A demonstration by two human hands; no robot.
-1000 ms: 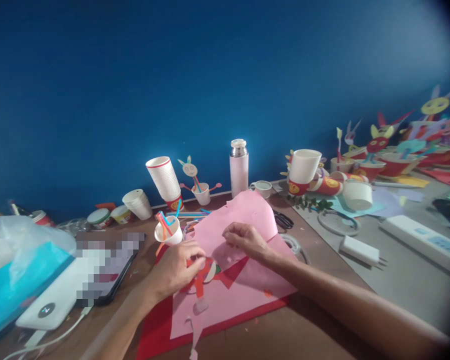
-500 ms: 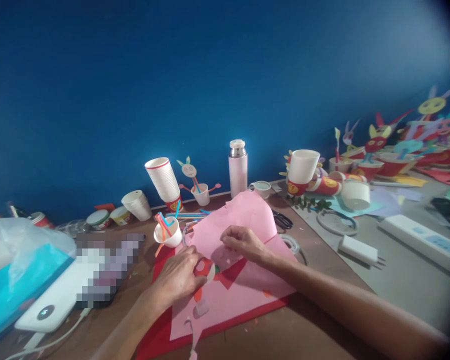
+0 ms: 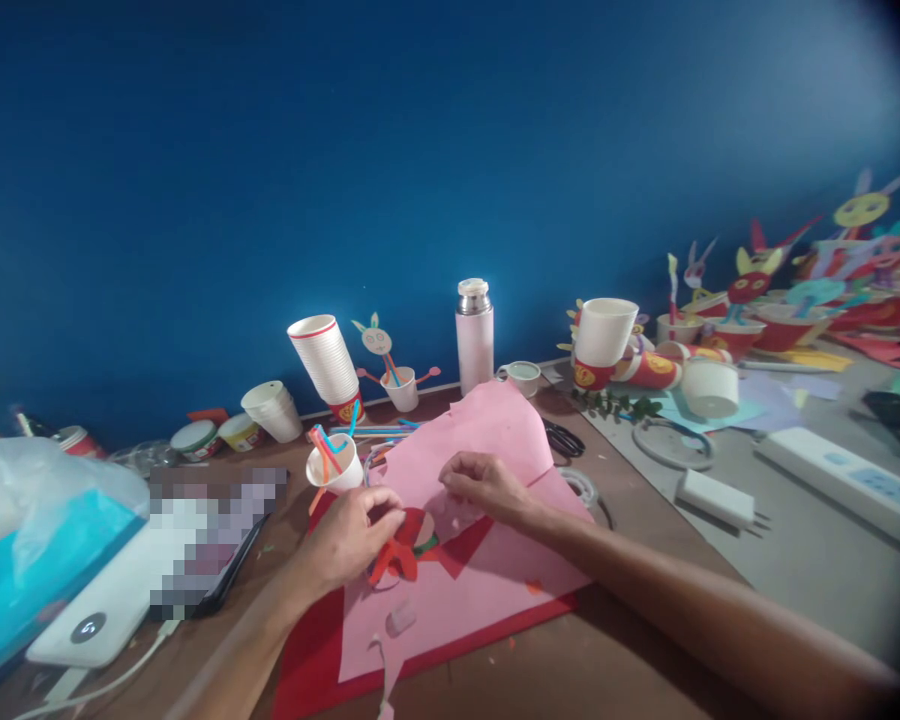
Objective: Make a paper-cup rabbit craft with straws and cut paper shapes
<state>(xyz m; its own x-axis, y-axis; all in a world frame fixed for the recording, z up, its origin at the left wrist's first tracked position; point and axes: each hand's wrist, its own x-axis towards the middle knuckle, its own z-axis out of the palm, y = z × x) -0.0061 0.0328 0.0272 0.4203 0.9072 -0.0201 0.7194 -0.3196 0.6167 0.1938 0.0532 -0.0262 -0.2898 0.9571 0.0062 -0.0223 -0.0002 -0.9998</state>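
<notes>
My left hand [image 3: 356, 535] hovers over the left part of a pink paper sheet [image 3: 457, 610], thumb and forefinger a little apart and nothing visible between them. Just below its fingertips lie red paper cutouts [image 3: 399, 560] with a green bit beside them. To the right, my right hand [image 3: 487, 485] rests over the raised part of the pink paper, fingers curled together; what they hold, if anything, is hidden. A darker red sheet [image 3: 311, 640] lies under the pink one. Small pale scraps [image 3: 401, 617] lie on the pink paper.
Behind are a white cup of straws [image 3: 335, 465], a stack of paper cups [image 3: 322, 360], a pink flask [image 3: 475, 340] and scissors [image 3: 565, 438]. A power bank [image 3: 112, 590] with cable is left. Right are a power strip [image 3: 832, 480], a charger [image 3: 720, 500] and several cup figures [image 3: 746, 290].
My left hand has lifted off the red cutouts, its fingers moving up and leaving more of them in view. My right hand has hardly moved.
</notes>
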